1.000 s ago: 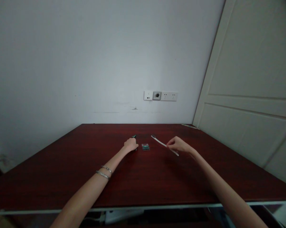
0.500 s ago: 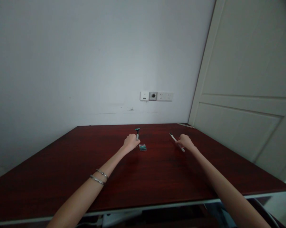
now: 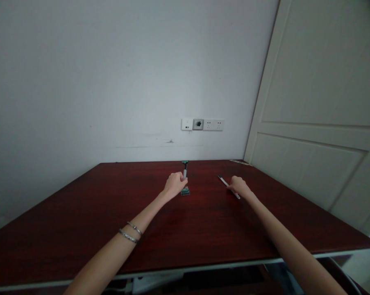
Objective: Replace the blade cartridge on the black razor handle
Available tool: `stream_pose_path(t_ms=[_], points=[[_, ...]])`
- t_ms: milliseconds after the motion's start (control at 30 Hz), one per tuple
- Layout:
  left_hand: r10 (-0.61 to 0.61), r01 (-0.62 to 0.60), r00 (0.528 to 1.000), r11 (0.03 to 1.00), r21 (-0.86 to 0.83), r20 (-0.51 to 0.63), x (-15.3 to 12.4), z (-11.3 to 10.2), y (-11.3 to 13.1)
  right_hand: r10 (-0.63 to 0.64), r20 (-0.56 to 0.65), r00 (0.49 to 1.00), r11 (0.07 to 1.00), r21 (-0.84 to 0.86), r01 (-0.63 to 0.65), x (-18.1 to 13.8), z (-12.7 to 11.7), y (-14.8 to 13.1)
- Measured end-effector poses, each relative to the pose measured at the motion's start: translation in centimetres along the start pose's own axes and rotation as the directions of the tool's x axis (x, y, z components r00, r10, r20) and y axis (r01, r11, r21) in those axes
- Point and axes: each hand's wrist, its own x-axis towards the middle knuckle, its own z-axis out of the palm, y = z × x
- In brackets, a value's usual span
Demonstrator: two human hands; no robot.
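Observation:
My left hand point(image 3: 174, 184) is closed around the pale lower handle of a razor point(image 3: 185, 169), whose dark green head points up and away. Just below that hand a small clear case point(image 3: 185, 191) with something green inside lies on the table, partly covered by my fingers. Over to the right, my right hand point(image 3: 238, 185) pinches a slim white toothbrush point(image 3: 224, 181) by its middle. Its dark-tipped end points to the far left, and its other end slants toward me, low over or touching the table; which one I cannot tell.
The dark red wooden table point(image 3: 80, 213) meets a white wall point(image 3: 141, 82) at the back. Wall sockets point(image 3: 213, 125) sit above its far edge. A pale panelled door point(image 3: 314, 164) stands along the right side. A thin pale strip point(image 3: 240, 162) lies at the far right corner.
My left hand has moved right and slightly away with the razor, now partly over the clear case. My right hand has lowered slightly, the toothbrush with it.

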Motion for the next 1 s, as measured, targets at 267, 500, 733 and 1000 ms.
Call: stream_pose_path(t_ms=[267,500,733,1000], points=[[0.076,-0.076,0.997,0.997,-0.006,-0.002,-0.9,0.3,1.0,-0.248,-0.169,0.954,0.788,0.538,0.3,-4.0,-2.6,-7.8],[0.044,-0.058,0.995,0.983,0.172,0.088,-1.7,-0.2,3.2,-0.186,-0.1,0.977,0.369,0.915,0.164,-5.1,-1.5,-13.5],[0.019,-0.052,0.991,0.966,0.254,0.132,-1.9,-0.4,4.0,-0.135,-0.16,0.978,0.358,0.912,0.199,-4.5,-0.3,-15.0],[0.072,-0.093,0.993,0.964,0.248,0.091,-2.0,0.0,4.1,-0.13,-0.164,0.978,0.449,0.87,0.205,-4.3,-0.5,-14.7]])
